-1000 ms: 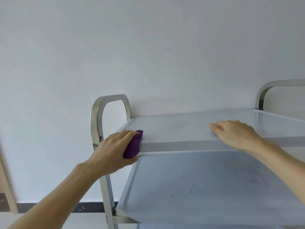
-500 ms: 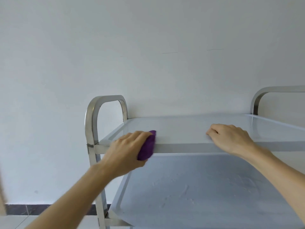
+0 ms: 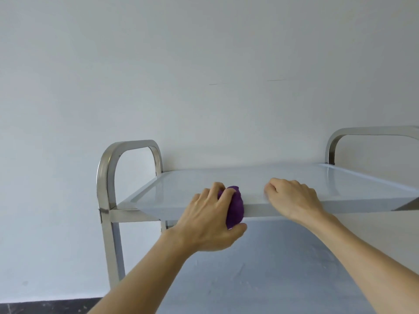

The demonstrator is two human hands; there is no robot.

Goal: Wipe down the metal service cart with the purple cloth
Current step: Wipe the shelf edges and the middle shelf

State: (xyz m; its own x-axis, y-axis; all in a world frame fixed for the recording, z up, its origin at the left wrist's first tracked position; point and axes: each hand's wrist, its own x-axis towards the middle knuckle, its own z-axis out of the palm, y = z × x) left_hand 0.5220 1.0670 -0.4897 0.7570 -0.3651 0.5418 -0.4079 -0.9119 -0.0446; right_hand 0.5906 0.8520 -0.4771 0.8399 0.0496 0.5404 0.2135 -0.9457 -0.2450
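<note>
So the left hand (image 3: 210,219) is clenched around a bunched-up purple cloth (image 3: 234,206), fingers over the top and thumb underneath, and it's pressing the cloth against the front edge of the top shelf (image 3: 204,184) of a shiny stainless-steel service cart (image 3: 106,177). The cloth sits right on that front lip, a bit left of the shelf's middle, wrapped over the edge so part of it pokes up onto the flat surface and the rest hangs down the face of the lip.

The right hand (image 3: 294,198) is at about 3 o'clock from the cloth, just beside it but not touching. It rests on the same front edge, fingers curled down onto the shelf top, holding nothing. Can't really tell if the thumb hooks under the lip, it's hidden.

At roughly 9 o'clock from the left hand there's the cart's rounded metal handle loop (image 3: 127,147), standing upright at the end of the shelf. A second loop (image 3: 362,130) shows way out around 2 o'clock at the other end, cut off by the frame. Below both forearms is a lower shelf (image 3: 272,268), a dull grey with smeary marks. Behind it all is a plain white wall (image 3: 158,64), with a dark strip of skirting (image 3: 45,305) at 7 o'clock.
</note>
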